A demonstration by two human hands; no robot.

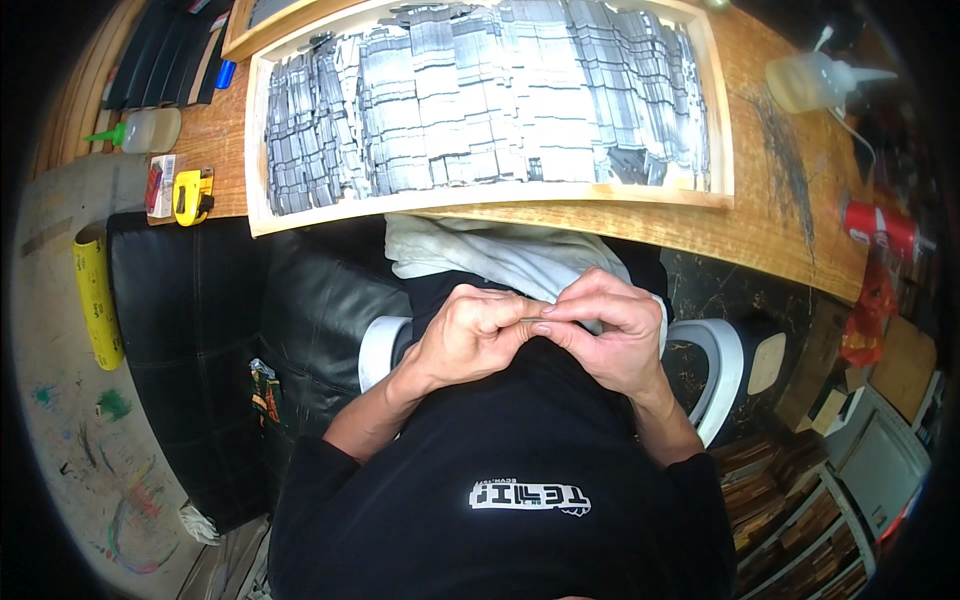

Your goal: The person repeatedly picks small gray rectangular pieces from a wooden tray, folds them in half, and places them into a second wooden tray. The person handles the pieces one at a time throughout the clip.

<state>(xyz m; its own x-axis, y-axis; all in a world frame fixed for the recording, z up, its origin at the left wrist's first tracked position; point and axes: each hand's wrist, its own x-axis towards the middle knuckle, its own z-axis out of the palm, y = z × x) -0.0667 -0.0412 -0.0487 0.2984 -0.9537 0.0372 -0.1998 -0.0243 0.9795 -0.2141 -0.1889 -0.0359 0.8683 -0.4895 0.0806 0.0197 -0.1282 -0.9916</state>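
Strip (531,320), thin and mostly hidden, sits just in front of our black shirt (530,420): our left hand (468,335) pinches it between thumb and forefinger, our right hand (612,325) likewise at the other end. We face a wooden table (760,235) bearing a framed panel (257,150) of overlapping grey and white pieces.

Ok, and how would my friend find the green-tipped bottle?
Find the framed panel of grey strips. Left of it, beyond a yellow gadget, is a squeeze bottle. Its green tip sets it apart from the pale-tipped bottle at right.
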